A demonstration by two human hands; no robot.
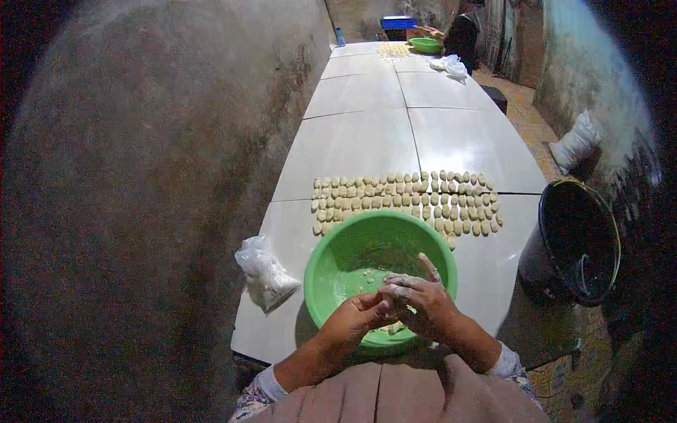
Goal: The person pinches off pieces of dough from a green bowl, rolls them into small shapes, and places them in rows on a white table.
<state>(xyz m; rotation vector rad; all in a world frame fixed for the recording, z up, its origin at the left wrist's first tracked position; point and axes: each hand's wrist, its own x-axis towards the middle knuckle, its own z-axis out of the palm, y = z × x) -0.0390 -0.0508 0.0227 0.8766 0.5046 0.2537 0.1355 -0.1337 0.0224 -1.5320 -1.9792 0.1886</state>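
Observation:
A green plastic basin (324,261) stands at the near end of the table, with bits of pale dough (395,327) and white crumbs at its bottom. Over it my two hands meet. My left hand (358,317) has its fingers pinched together against the right fingers. My right hand (427,304) is coated with white flour or dough; one finger sticks up while the others curl inward. Whatever lies between the hands is hidden by the fingers. Just beyond the basin, small oval dough pieces (384,189) lie in several rows on the white table (352,148).
On the left edge sits a clear bag of white powder (266,275). A large black bucket (536,254) stands right of the table, with a white sack (577,141) behind it. At the far end, a person (462,42) is beside another green basin (425,46), a white bag (451,66) and a blue crate (398,23).

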